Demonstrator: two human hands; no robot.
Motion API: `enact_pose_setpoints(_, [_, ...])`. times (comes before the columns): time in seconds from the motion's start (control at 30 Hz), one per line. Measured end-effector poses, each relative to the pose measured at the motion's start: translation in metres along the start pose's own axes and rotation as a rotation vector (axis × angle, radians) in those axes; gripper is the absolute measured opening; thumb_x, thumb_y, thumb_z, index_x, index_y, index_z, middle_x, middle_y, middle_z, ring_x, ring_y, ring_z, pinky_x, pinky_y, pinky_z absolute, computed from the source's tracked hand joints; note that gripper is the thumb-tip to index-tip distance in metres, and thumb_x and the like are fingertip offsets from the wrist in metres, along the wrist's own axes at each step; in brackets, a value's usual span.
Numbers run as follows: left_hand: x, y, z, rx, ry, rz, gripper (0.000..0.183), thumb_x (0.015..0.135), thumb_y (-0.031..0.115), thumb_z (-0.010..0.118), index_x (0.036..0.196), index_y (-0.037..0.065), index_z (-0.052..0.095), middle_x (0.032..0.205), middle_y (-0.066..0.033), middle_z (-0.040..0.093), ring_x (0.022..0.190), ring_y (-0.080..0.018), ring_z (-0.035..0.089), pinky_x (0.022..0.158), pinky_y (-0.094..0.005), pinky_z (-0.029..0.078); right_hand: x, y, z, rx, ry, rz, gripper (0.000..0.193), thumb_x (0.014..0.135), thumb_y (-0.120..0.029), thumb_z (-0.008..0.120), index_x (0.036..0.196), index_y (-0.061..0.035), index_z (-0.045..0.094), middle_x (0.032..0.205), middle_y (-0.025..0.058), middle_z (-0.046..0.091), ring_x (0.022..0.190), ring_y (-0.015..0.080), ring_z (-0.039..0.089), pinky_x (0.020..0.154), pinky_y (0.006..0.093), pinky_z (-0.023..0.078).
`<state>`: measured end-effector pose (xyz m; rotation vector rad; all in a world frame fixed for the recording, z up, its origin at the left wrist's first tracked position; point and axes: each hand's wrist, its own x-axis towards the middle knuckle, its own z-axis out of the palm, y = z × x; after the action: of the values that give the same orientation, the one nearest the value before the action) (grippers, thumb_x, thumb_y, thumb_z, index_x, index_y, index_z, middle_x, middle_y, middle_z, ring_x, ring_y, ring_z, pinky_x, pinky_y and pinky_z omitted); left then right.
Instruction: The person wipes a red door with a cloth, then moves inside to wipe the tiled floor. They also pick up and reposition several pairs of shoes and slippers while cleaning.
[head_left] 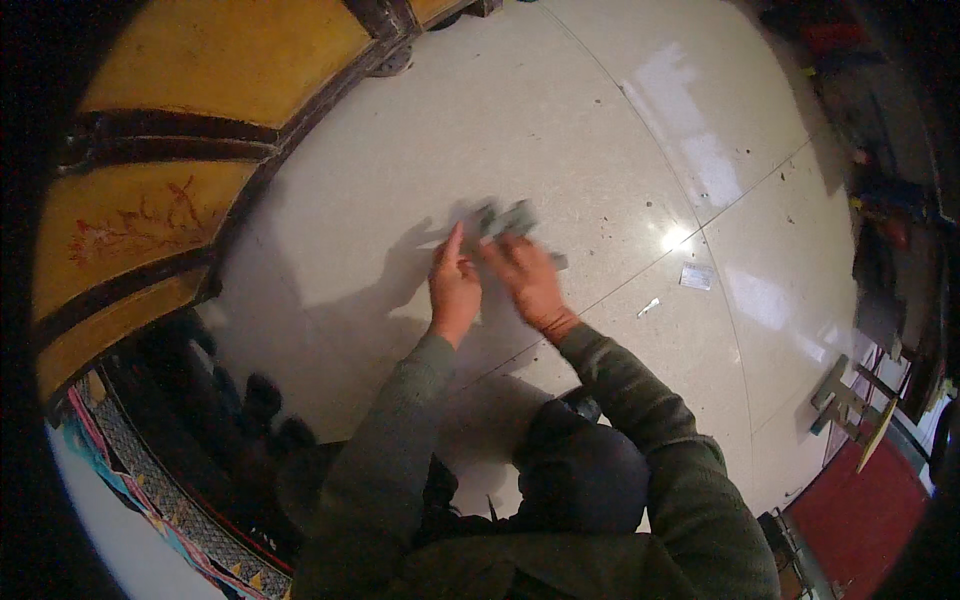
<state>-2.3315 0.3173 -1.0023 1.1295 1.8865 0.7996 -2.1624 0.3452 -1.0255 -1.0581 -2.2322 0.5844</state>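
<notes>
Grey-green and smeared by blur, the small thing (516,219) is up at the fingertips, near the middle of my view, with pale floor beyond it; whether it's one piece or two, I can't tell from my end. Right hand (532,283) now: fingers bent leftward, bunched against the thing's near side, though the blur hides from me whether they're clamped on it. Left hand (458,297) just beside it, index finger pointing far, thumb close in; the two hands are near each other, and I can't make out whether this one grips anything.

So how far along? I'd judge the handling is in full swing: both hands are at the thing, and it isn't laid aside as finished. How much is left, I can't read from here.

Moving outward, green sleeves (640,392) come in from the near side, with a dark knee (590,468) between them. On the pale floor (480,120), to the right, lie a small printed card (696,276) and, nearer, a little white strip (649,308). Far left, I've got a yellow cabinet (225,60) with dark trim; near right, a red panel (862,515).
</notes>
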Motion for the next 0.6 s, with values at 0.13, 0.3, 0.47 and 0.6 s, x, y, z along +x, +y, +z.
enact_pose_setpoints(0.13, [-0.023, -0.054, -0.001, 0.281, -0.098, -0.069, 0.063, 0.093, -0.005, 0.059, 0.154, 0.006, 0.051, 0.145, -0.0202, 0.057, 0.133, -0.0403, 0.057, 0.112, -0.0449, 0.049, -0.007, -0.002, 0.052, -0.139, -0.246, -0.275, 0.047, 0.096, -0.014, 0.059, 0.141, -0.0022, 0.061, 0.139, 0.0216, 0.059, 0.123, 0.0398, 0.059, 0.099, 0.0482, 0.053])
enact_pose_setpoints(0.3, [-0.003, -0.037, 0.024, 0.062, -0.261, 0.035, 0.061, 0.095, -0.002, 0.065, 0.153, 0.01, 0.055, 0.13, -0.0169, 0.069, 0.108, -0.0288, 0.07, 0.095, -0.0382, 0.056, -0.001, 0.107, 0.009, -0.042, -0.024, 0.554, 0.048, 0.096, -0.014, 0.061, 0.141, -0.0006, 0.057, 0.122, 0.0171, 0.065, 0.105, 0.0376, 0.062, 0.087, 0.0485, 0.052])
enact_pose_setpoints(0.47, [-0.01, -0.03, 0.011, 0.12, -0.13, 0.036, 0.053, 0.093, -0.002, 0.066, 0.145, 0.008, 0.062, 0.129, -0.0152, 0.07, 0.102, -0.0263, 0.069, 0.091, -0.0373, 0.057, -0.007, 0.148, -0.045, -0.507, -0.019, 0.362, 0.061, 0.085, -0.009, 0.068, 0.145, 0.0003, 0.055, 0.138, 0.0223, 0.059, 0.116, 0.0441, 0.057, 0.099, 0.0473, 0.05])
enact_pose_setpoints(0.6, [-0.01, -0.04, -0.006, 0.189, -0.05, -0.063, 0.055, 0.091, -0.002, 0.063, 0.145, 0.006, 0.061, 0.133, -0.0194, 0.066, 0.113, -0.0361, 0.065, 0.1, -0.0453, 0.053, -0.036, 0.049, 0.043, 0.0, -0.186, 0.227, 0.053, 0.092, -0.015, 0.062, 0.141, 0.0042, 0.057, 0.132, 0.0198, 0.063, 0.122, 0.0422, 0.057, 0.106, 0.0513, 0.05])
